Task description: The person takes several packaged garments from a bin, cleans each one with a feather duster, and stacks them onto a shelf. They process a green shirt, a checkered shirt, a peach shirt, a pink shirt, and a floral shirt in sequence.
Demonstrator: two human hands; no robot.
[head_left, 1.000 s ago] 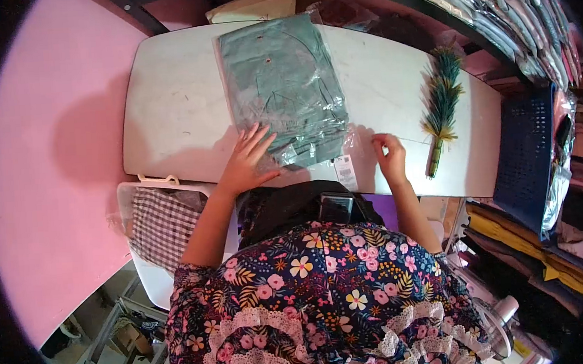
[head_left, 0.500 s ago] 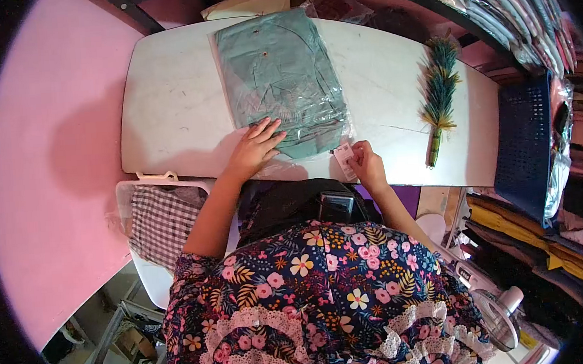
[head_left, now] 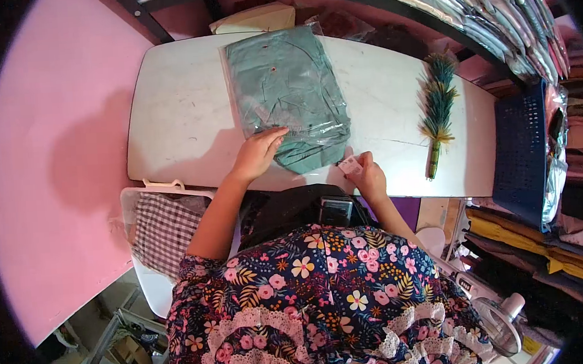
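A folded grey-green garment in a clear plastic bag (head_left: 285, 82) lies on the white table (head_left: 180, 109). My left hand (head_left: 260, 155) is at the bag's lower left edge, its fingers together over the plastic and pinching something I cannot make out. Just off the bag's lower right corner, my right hand (head_left: 369, 177) holds a small white printed tag (head_left: 351, 167) between thumb and fingers.
A green feathery duster (head_left: 439, 106) lies on the table's right part. Beside the right end stands a blue perforated basket (head_left: 520, 154). A white bin (head_left: 152, 284) with checked cloth (head_left: 164, 230) is at the lower left. Packed garments (head_left: 481, 10) fill the upper right.
The whole view has shifted, so the table appears lower. My left hand's fingers, spread flat on the bag before, are now drawn together. The tag in my right hand has tilted and is more covered.
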